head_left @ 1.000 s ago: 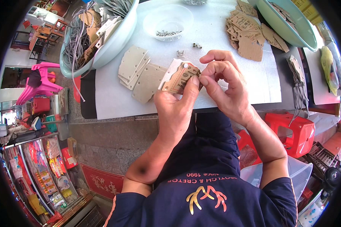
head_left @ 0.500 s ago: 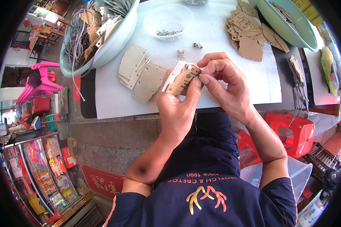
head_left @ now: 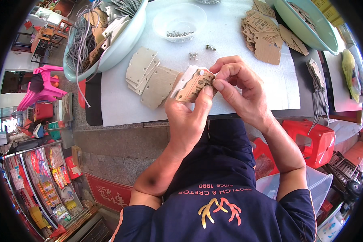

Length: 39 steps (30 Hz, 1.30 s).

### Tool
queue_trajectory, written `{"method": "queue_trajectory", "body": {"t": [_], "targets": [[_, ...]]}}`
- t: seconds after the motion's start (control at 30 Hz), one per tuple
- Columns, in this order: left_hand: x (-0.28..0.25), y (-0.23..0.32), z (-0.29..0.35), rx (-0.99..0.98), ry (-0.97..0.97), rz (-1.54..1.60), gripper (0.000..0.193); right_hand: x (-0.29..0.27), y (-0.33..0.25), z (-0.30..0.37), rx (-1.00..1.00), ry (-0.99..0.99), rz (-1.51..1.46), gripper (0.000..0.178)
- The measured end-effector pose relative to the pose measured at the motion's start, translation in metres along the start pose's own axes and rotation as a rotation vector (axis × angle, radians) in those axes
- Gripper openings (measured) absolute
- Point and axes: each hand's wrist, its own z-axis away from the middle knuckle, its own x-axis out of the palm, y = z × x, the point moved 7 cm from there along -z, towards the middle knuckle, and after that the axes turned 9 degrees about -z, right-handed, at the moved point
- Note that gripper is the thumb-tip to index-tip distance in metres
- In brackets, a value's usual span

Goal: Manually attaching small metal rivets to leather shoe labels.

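Note:
My left hand (head_left: 188,117) grips a brown printed plate (head_left: 195,84) with holes, backed by a white plate (head_left: 179,82); its thumb presses on the brown face. A whitish round dot, perhaps a screw head, shows near the plate's top edge. My right hand (head_left: 243,86) pinches thumb and forefinger at the plate's right edge; whatever is between the fingertips is too small to make out. Just beyond the hands lie small metal screws (head_left: 193,56) and a few dark metal nuts (head_left: 210,47). Pale plates with holes (head_left: 142,68) fan out left of my left hand.
A clear bowl (head_left: 180,18) holds small metal parts. At the left, a pale green basin (head_left: 125,44) is full of grey cables and plates. Brown plates (head_left: 266,48) lie piled at right beside another basin (head_left: 324,36). Cabled plates (head_left: 317,74) hang over the table's right side.
My left hand and the held plates have tilted slightly, the left thumb shifting a little on the brown face. My right hand keeps its pinch at the same edge.

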Motion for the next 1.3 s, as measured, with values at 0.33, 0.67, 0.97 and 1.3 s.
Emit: {"method": "queue_trajectory", "body": {"t": [0.33,0.67,0.97,1.3], "targets": [[-0.002,-0.004,0.001,0.027,0.011,-0.096,0.017,0.002,0.001,-0.001,0.026,0.007,0.064,0.016],[-0.002,-0.007,-0.001,0.020,-0.049,-0.088,0.019,0.000,-0.011,-0.001,-0.089,0.022,0.121,0.012],[-0.004,-0.010,-0.002,0.030,-0.104,-0.091,0.020,0.000,-0.010,-0.001,-0.020,0.007,0.124,0.011],[-0.001,-0.013,-0.002,-0.001,-0.135,-0.043,0.024,0.001,0.000,0.000,0.035,-0.032,0.174,0.013]]}}
